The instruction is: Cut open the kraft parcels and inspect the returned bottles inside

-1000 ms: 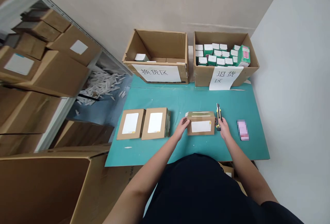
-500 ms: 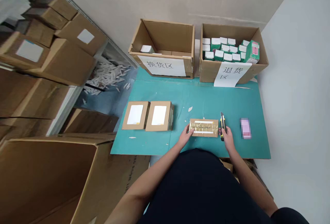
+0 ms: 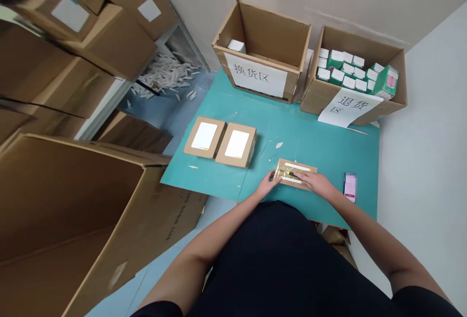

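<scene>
A small cardboard box [image 3: 296,170], sealed with shiny tape and marked with two white strips, lies on the table close to my body. My left hand [image 3: 268,184] grips its left end, thumb on top and fingers at the edge. In my right hand [image 3: 317,183] is a box cutter [image 3: 293,175], lying low over the taped top and pointing left. The hand covers most of its handle and the box's right end. Whether the blade touches the tape I cannot tell.
Two labelled cartons [image 3: 236,144] sit side by side at left on the green table [image 3: 219,181]. Behind stand an open box [image 3: 262,76] and another [image 3: 310,94] full of green-white packs. A phone [image 3: 350,188] lies right. A large open carton [image 3: 146,210] and loaded shelves are left.
My right hand has brought the box cutter from beside the box to over its taped top. The left hand still grips the left end. The view has turned and shifted.
</scene>
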Demonstrator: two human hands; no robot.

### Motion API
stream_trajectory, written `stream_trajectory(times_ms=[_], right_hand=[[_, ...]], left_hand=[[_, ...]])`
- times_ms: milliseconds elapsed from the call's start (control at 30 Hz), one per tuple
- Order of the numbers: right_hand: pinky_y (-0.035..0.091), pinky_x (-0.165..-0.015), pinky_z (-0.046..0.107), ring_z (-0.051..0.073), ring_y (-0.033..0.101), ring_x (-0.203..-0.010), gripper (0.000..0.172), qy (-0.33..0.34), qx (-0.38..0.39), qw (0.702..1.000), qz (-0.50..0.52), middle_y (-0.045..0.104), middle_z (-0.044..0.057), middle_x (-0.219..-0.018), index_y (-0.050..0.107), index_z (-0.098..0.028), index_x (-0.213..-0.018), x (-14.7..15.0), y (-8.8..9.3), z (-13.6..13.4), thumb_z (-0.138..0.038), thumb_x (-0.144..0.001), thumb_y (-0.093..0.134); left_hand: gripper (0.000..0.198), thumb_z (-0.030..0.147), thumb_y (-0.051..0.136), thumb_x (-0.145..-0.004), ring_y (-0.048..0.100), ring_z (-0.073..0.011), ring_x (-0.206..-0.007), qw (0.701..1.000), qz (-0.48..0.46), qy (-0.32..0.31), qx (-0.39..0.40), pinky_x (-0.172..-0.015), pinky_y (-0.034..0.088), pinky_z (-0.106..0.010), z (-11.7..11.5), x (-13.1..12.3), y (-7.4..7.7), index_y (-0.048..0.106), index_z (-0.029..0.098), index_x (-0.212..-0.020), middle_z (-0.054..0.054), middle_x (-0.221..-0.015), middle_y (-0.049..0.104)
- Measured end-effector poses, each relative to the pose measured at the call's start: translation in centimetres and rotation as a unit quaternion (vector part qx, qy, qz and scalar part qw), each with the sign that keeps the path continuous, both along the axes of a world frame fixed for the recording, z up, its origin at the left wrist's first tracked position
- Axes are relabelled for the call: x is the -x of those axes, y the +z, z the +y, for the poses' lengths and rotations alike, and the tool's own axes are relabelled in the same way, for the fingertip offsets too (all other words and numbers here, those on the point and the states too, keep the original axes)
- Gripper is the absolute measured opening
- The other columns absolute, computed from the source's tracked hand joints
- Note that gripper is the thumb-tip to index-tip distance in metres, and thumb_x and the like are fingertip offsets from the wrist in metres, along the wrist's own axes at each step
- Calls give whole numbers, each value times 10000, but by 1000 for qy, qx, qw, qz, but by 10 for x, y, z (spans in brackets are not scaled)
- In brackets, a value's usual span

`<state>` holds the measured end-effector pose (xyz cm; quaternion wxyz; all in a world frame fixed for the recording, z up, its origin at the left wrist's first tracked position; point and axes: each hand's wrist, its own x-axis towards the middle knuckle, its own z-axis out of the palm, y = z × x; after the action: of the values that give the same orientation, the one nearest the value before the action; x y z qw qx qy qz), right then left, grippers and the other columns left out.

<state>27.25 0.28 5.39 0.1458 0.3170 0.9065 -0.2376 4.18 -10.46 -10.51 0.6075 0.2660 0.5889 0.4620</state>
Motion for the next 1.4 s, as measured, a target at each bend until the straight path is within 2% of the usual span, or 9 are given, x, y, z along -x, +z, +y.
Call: stream_trajectory(times_ms=[100,267,433,600,800,1000,1133,1233,1400], right_hand=[[499,-773,285,230,694,-946,527,47,-21,998,-46,703,73,-1194,429,-369,-1529,9,1,7,-247,-1017,455],[454,-721,266,218,678,-909,556,73,-43,992,-94,693,82,-1175,385,-384,-1550,19,6,12,-208,-1023,420],[417,-716,255,202,653,-885,633,90,-44,990,-103,686,71,-1161,364,-390,-1556,21,13,15,-119,-986,422],[400,-721,255,190,626,-835,632,90,-35,992,-80,691,61,-1071,406,-380,-1536,18,10,16,-109,-966,439],[398,-703,257,197,638,-853,682,91,-34,991,-90,688,67,-1095,386,-389,-1546,15,7,15,-79,-941,434],[416,-724,247,207,649,-946,752,80,-28,991,-108,675,71,-1213,381,-374,-1550,7,3,17,-28,-885,436],[428,-722,248,206,654,-940,760,74,-28,992,-101,682,58,-1192,356,-393,-1558,-1,0,17,-51,-885,448],[430,-725,254,208,659,-921,729,71,-22,993,-97,691,57,-1138,369,-394,-1550,-11,-1,18,-63,-906,449],[439,-755,257,206,657,-963,652,44,-25,995,-85,699,51,-1163,445,-381,-1512,-36,5,17,-85,-931,423]], left_hand=[[711,561,785,-744,585,-326,-1282,1000,1,-6,-11,-1136,405,-476,0,-2,0,613,186,-1322,-122,-1371,645],[686,535,805,-731,598,-332,-1263,1000,17,7,11,-1133,409,-465,0,-4,-1,645,184,-1298,-121,-1341,667],[657,529,782,-755,605,-324,-1255,999,36,15,16,-1131,410,-457,-1,-7,1,648,182,-1297,-118,-1336,673],[624,508,736,-796,613,-310,-1247,998,63,13,18,-1124,419,-442,0,-11,4,632,177,-1315,-117,-1337,672],[612,480,712,-810,626,-296,-1233,997,72,6,28,-1106,442,-427,0,-12,6,618,173,-1331,-116,-1326,679],[579,480,707,-810,630,-291,-1227,997,77,10,23,-1112,439,-434,0,-12,5,633,197,-1309,-96,-1332,678],[566,489,715,-808,626,-308,-1232,997,72,9,17,-1121,432,-452,0,-11,7,649,201,-1291,-94,-1316,688],[570,497,733,-792,612,-326,-1250,997,78,12,24,-1134,417,-478,0,-10,9,660,208,-1278,-92,-1303,696],[601,516,728,-786,626,-329,-1227,996,82,2,23,-1123,425,-475,1,-8,13,654,192,-1287,-105,-1276,708]])
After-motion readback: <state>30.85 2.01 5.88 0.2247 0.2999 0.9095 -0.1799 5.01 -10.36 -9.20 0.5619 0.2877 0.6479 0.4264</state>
